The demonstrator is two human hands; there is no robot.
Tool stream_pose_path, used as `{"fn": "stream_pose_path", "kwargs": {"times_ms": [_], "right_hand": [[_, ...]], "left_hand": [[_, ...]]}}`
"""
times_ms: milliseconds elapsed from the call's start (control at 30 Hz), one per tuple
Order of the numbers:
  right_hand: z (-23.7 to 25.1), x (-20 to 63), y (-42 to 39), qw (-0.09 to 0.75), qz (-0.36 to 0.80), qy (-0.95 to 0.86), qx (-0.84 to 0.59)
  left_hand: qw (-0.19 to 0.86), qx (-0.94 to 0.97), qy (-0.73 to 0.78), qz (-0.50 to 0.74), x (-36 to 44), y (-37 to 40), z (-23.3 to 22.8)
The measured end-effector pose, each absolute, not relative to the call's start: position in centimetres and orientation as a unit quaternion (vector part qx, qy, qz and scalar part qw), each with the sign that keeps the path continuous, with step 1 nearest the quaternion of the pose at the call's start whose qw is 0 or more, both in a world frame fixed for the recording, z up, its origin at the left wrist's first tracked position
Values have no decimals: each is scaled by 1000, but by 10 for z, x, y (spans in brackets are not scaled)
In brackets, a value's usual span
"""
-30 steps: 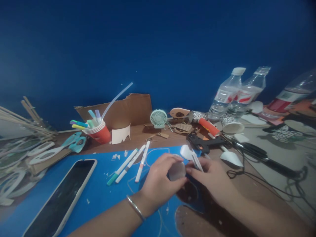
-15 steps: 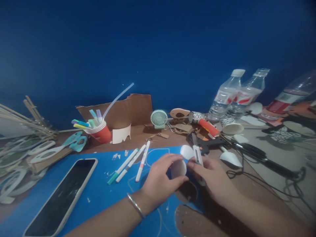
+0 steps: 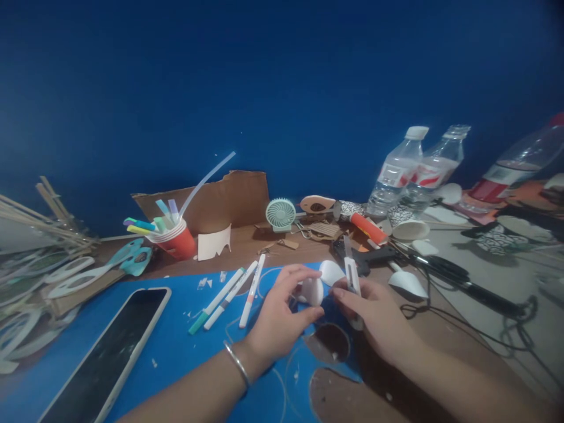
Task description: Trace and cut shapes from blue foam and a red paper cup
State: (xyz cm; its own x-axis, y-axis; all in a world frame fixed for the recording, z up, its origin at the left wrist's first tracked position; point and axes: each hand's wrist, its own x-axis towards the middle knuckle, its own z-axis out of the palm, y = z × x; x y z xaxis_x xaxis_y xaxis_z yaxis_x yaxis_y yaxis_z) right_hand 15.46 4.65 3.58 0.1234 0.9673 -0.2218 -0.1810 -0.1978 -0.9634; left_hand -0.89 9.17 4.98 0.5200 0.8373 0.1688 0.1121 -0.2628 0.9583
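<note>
A: What does the left hand hold?

B: A small white paper disc, pinched at its edge between thumb and fingertips, just above the blue sheet that covers the near part of the surface. A thin bracelet circles the wrist.

A: And the right hand?

B: Its fingers are closed around a white utility knife, which stands nearly upright, the blade end pointing away from the person. The fingertips sit just beside the disc; whether they touch it cannot be told.

A: What lies directly beneath the hands?

B: A round hole cut in the blue sheet, with the brown surface showing through. A second, larger cut-out opens at the sheet's near edge.

A: What lies to the left?

B: Three white markers rest side by side on the blue sheet, near the left hand. Farther left, a phone lies face up, screen dark. Behind them a red cup holds coloured pens and a clear tube, beside torn cardboard.

A: And to the right?

B: A black glue gun lies just beyond the knife, its cord trailing right. A white paper cone lies near it. A small mint fan stands at the rear, and two clear water bottles stand against the blue wall.
</note>
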Motion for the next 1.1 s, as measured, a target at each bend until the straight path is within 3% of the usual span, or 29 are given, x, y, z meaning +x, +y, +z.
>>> {"fn": "stream_pose_path", "kwargs": {"times_ms": [300, 800, 1100], "right_hand": [[35, 153, 47, 523, 549, -352, -548], [35, 151, 44, 554, 591, -353, -469], [28, 154, 44, 558, 587, -371, -454]], "left_hand": [[568, 671, 295, 374, -9, 90, 48], [832, 385, 165, 364, -12, 90, 54], [868, 353, 109, 331, -14, 93, 49]]}}
